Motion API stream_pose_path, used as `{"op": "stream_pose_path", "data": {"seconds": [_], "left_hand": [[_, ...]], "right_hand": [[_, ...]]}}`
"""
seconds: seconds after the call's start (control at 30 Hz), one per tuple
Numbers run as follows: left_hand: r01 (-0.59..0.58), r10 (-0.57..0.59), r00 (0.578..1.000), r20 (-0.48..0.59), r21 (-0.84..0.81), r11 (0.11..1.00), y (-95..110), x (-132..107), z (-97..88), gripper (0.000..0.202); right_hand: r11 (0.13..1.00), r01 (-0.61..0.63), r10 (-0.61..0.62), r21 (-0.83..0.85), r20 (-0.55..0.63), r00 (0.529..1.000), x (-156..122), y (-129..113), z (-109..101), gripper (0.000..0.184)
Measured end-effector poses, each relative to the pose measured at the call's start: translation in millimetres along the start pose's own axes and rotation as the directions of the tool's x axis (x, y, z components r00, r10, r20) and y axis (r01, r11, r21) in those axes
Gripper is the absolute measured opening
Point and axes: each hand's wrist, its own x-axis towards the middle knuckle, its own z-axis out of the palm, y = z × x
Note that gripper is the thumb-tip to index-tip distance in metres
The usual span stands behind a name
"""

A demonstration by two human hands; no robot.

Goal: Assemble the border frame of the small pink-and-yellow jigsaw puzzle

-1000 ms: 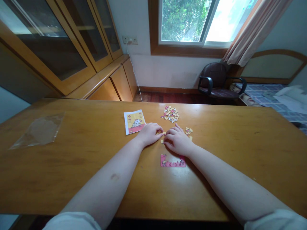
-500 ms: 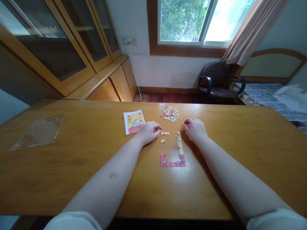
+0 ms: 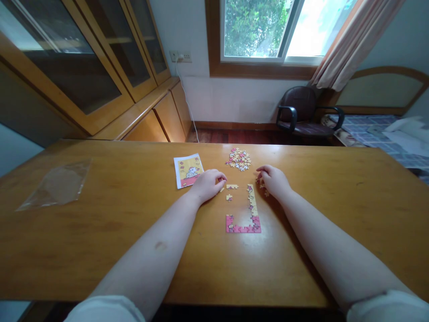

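Observation:
My left hand [image 3: 210,182] rests beside the picture sheet with its fingers curled, and a pale yellow bit shows at the fingertips, seemingly a puzzle piece [image 3: 221,189]. On the other side, my right hand [image 3: 274,180] hovers low over a few loose puzzle pieces [image 3: 267,193], fingers bent and slightly apart; part of these pieces is hidden beneath it. Between the hands lies a partly joined puzzle border [image 3: 243,229], pink along the bottom and yellow up the right side. A short joined yellow strip [image 3: 232,187] and a single yellow piece [image 3: 229,197] lie at its upper left.
A heap of puzzle pieces [image 3: 239,159] lies near the far edge of the wooden table [image 3: 134,179]. The picture sheet [image 3: 183,171] is left of it. A clear plastic bag [image 3: 56,183] lies at far left. Beyond stand a chair [image 3: 301,112] and cabinets [image 3: 134,107].
My right hand has shifted slightly, and loose pieces beneath it now show. A yellow bit has come into sight under my left fingertips. The view has moved a little.

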Motion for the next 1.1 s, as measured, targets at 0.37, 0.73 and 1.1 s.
{"op": "stream_pose_path", "data": {"seconds": [0.37, 0.73, 1.1], "left_hand": [[0.011, -0.011, 1.0, 0.01, 0.004, 1.0, 2, 0, 0.1, 0.019], [0.014, -0.014, 1.0, 0.015, 0.005, 1.0, 3, 0, -0.8, 0.02], [0.019, -0.019, 1.0, 0.014, -0.001, 1.0, 4, -1, -2.7, 0.019]], "right_hand": [[0.961, 0.031, -0.036, -0.275, -0.015, 0.999, -6, -12, -4, 0.025], [0.951, 0.249, -0.233, -0.182, 0.106, 0.967, -5, -8, 4, 0.027], [0.937, 0.27, -0.248, -0.222, 0.124, 0.961, -7, -10, 5, 0.026]]}}
